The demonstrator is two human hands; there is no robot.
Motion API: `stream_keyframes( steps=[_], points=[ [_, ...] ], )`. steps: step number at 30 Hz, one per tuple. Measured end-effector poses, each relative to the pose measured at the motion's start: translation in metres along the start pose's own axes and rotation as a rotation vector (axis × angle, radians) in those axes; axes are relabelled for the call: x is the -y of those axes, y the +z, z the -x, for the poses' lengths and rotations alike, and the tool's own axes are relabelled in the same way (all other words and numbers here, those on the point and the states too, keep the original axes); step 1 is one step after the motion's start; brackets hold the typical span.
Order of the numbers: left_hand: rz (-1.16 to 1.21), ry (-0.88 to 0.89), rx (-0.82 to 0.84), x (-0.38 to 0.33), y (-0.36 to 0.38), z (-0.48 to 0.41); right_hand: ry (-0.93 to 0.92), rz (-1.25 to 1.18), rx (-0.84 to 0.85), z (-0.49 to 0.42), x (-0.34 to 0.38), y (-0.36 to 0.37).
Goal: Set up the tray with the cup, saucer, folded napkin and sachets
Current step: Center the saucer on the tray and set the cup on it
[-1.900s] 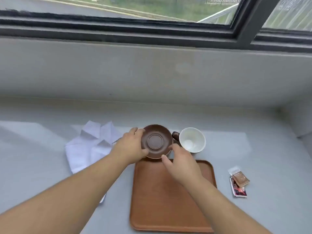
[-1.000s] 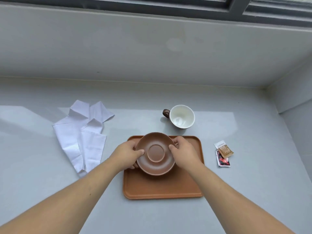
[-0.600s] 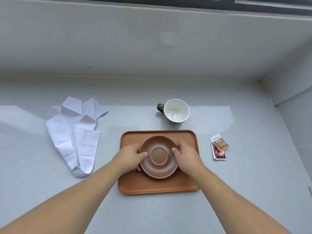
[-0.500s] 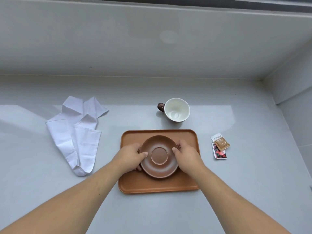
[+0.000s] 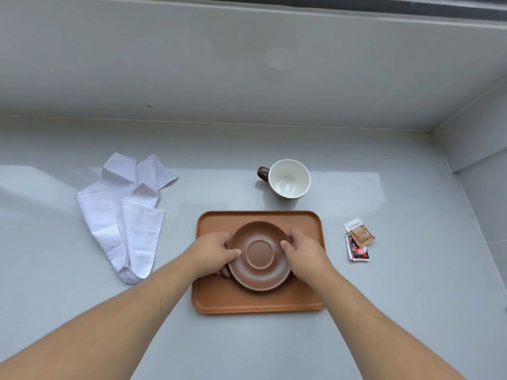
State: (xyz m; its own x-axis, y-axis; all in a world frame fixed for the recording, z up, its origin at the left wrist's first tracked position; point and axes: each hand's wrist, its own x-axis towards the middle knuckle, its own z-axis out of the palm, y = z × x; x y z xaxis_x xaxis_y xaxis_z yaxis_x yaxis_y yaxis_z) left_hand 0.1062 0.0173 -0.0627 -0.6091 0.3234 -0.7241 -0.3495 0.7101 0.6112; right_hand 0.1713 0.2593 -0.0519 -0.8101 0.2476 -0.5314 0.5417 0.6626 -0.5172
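A brown saucer (image 5: 259, 272) rests in the middle of the orange-brown tray (image 5: 255, 303). My left hand (image 5: 212, 252) grips its left rim and my right hand (image 5: 303, 252) grips its right rim. Just beyond the tray's far edge stands a cup (image 5: 288, 178), white inside and brown outside, with its handle pointing left. A crumpled white napkin (image 5: 123, 212) lies unfolded on the counter to the left of the tray. Two sachets (image 5: 358, 238), one brown and one red and black, lie overlapping to the right of the tray.
Everything sits on a pale grey counter (image 5: 411, 311). A grey wall (image 5: 247, 64) rises behind it under a window frame. At the right, another grey wall (image 5: 482, 138) closes off the corner.
Both hands have carried the saucer from the counter behind the tray down onto the tray's middle. In the last half second it has barely moved. The camera has tilted downward.
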Motion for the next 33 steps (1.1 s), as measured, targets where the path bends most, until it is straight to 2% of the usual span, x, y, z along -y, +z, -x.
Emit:
stream_keyframes(
  steps=[8, 11, 14, 16, 18, 20, 23, 28, 33],
  points=[
    [-0.015, 0.002, -0.017, -0.002, 0.001, 0.001, 0.011, -0.005, 0.014, -0.002, 0.004, -0.003],
    [-0.197, -0.009, -0.034, -0.010, -0.003, 0.002, 0.016, 0.016, 0.037, -0.001, 0.005, -0.005],
    [-0.575, 0.057, -0.278, -0.025, -0.012, 0.001, 0.002, 0.045, -0.003, -0.003, 0.009, -0.015],
    [-0.585, 0.090, -0.407, -0.040, -0.021, -0.003, 0.019, -0.039, -0.117, -0.010, 0.014, -0.028],
    [-0.563, 0.134, -0.445, -0.060, -0.031, -0.013, 0.079, -0.195, -0.238, -0.023, 0.020, -0.044],
    [-0.534, 0.177, -0.451, -0.081, -0.039, -0.026, 0.139, -0.342, -0.260, -0.038, 0.028, -0.060],
    [-0.516, 0.226, -0.416, -0.109, -0.046, -0.046, 0.153, -0.428, -0.161, -0.060, 0.038, -0.072],
    [-0.566, 0.267, -0.321, -0.135, -0.050, -0.072, 0.137, -0.381, -0.116, -0.080, 0.045, -0.075],
    [-0.518, 0.240, -0.261, -0.135, -0.048, -0.084, 0.081, -0.305, -0.134, -0.086, 0.047, -0.072]
  ],
)
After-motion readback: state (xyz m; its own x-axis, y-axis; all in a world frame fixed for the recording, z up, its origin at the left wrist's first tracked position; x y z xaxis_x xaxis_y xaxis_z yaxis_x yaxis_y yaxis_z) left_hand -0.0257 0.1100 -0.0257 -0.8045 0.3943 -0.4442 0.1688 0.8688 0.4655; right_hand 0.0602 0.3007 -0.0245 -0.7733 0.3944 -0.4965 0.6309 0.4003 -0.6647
